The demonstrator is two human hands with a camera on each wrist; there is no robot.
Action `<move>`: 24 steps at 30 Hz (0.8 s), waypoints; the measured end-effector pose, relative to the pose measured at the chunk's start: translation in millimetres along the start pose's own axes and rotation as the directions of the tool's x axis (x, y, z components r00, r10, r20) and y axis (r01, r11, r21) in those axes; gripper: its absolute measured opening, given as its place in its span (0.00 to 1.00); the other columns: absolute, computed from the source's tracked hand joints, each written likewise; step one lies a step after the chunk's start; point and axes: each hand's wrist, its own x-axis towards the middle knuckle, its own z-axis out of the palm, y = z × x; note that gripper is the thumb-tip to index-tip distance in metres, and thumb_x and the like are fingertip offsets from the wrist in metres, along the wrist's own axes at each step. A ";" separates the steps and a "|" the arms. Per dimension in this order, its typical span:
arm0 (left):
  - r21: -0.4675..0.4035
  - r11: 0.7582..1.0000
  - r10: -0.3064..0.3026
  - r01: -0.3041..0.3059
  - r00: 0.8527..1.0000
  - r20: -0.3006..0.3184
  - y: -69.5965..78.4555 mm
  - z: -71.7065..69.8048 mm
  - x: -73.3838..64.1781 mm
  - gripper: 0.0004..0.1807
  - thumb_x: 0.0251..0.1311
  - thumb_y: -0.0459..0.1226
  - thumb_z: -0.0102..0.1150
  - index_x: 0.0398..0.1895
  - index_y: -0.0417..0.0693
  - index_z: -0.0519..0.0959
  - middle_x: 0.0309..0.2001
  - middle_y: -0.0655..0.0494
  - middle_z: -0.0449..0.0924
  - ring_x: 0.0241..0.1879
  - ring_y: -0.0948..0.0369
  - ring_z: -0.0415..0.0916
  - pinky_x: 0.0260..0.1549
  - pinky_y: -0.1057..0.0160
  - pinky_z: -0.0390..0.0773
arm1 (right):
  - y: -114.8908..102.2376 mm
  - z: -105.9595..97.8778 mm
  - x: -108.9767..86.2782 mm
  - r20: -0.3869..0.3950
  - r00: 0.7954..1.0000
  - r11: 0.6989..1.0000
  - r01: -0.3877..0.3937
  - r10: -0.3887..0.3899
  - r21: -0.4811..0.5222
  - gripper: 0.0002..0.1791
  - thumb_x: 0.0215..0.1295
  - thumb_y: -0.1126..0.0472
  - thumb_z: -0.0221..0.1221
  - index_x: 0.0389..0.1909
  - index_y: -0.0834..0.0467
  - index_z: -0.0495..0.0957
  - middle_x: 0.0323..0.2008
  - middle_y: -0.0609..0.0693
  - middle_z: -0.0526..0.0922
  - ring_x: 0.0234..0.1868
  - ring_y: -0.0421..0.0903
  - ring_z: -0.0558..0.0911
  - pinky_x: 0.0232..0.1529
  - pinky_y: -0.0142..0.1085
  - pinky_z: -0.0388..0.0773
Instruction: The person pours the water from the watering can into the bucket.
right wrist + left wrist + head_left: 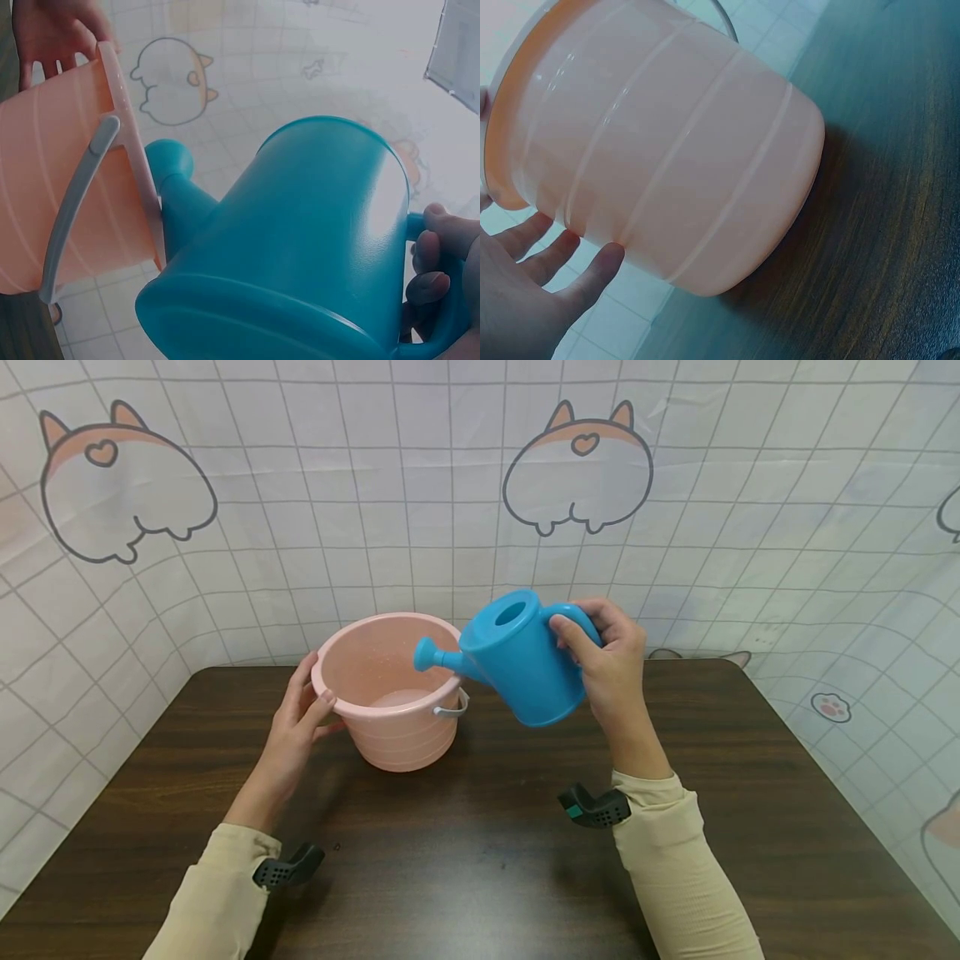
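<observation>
Creased sleeve (678, 868); right hand (612, 652) grips smooth watering can (521, 664) beside ringed bucket (401, 735).

A dark wood-grained table (495, 893) is stretching out before a white, grid-lined wall covering (337, 543). An orange-eared animal print (127, 497) is showing at its left, a similar print (577, 481) is showing near its centre, and a pink paw print (831, 708) is sitting lower right.

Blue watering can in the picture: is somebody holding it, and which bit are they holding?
Yes, the right hand holds the blue watering can by its handle, with fingers curled round it.
</observation>
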 end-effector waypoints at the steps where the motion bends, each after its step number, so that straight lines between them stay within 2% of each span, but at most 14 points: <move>1: 0.000 1.000 0.000 0.000 1.000 0.000 0.0 0.0 0.1 0.33 0.67 0.42 0.44 0.71 0.65 0.44 0.70 0.46 0.50 0.61 0.58 0.64 0.45 0.64 0.77 | -1.7 0.3 -0.3 0.001 1.000 1.000 0.001 -0.001 0.001 0.05 0.60 0.67 0.57 0.36 0.64 0.76 0.23 0.45 0.75 0.25 0.41 0.72 0.28 0.29 0.70; 17: 0.019 0.999 -0.027 0.027 1.000 -0.007 -1.2 -0.5 -1.1 0.33 0.67 0.44 0.44 0.71 0.68 0.43 0.70 0.47 0.51 0.62 0.56 0.63 0.47 0.60 0.77 | 3.2 -0.5 -0.1 -0.004 1.000 1.000 0.019 -0.019 -0.021 0.09 0.60 0.62 0.58 0.37 0.64 0.76 0.24 0.46 0.76 0.26 0.42 0.74 0.28 0.30 0.72; 24: 0.007 1.000 -0.014 0.014 1.000 -0.003 -0.1 -0.8 -0.4 0.33 0.67 0.43 0.44 0.71 0.66 0.43 0.70 0.46 0.50 0.61 0.56 0.63 0.46 0.62 0.77 | 1.3 -1.0 0.3 -0.009 1.000 1.000 0.018 -0.018 -0.020 0.09 0.60 0.61 0.59 0.37 0.63 0.76 0.24 0.47 0.75 0.25 0.42 0.73 0.28 0.30 0.71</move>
